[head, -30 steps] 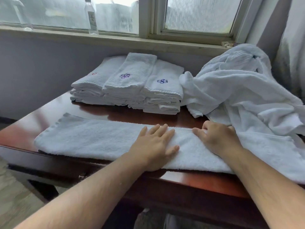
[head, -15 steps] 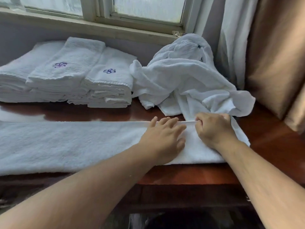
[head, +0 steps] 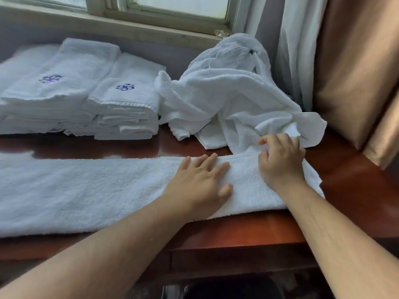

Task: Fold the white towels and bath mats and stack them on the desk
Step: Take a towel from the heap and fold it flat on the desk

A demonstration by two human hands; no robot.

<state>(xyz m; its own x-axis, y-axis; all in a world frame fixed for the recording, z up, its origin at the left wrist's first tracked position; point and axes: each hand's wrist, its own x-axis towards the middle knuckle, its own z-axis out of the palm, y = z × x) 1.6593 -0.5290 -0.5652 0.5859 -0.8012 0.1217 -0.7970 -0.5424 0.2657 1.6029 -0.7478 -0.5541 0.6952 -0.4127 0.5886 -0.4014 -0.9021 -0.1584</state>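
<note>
Towel (head: pixel 86 190): long strip along desk (head: pixel 356 190) front, flat for folding.
Left hand (head: pixel 198 182): flat, fingers straight, pinning towel.
Right hand (head: pixel 280 162): curled, pinching far hem, likely squaring layers.
Stack (head: pixel 121 104): folded, desk rear.

Hands: two, the left hand (head: pixel 200 182) and the right hand (head: pixel 280 162).
Towel strip (head: pixel 86 190): one.
Folded stacks: three, the left stack (head: pixel 19 67), middle stack (head: pixel 64 67) and right stack (head: pixel 129 104).
Purple emblems: two, the middle emblem (head: pixel 50 78) and the right emblem (head: pixel 125 87).
Crumpled heap (head: pixel 226 100): one; the pieces in it cannot be counted.
Desk (head: pixel 349 182): one.
Curtains: two, the white curtain (head: pixel 298 50) and the brown curtain (head: pixel 356 61).
</note>
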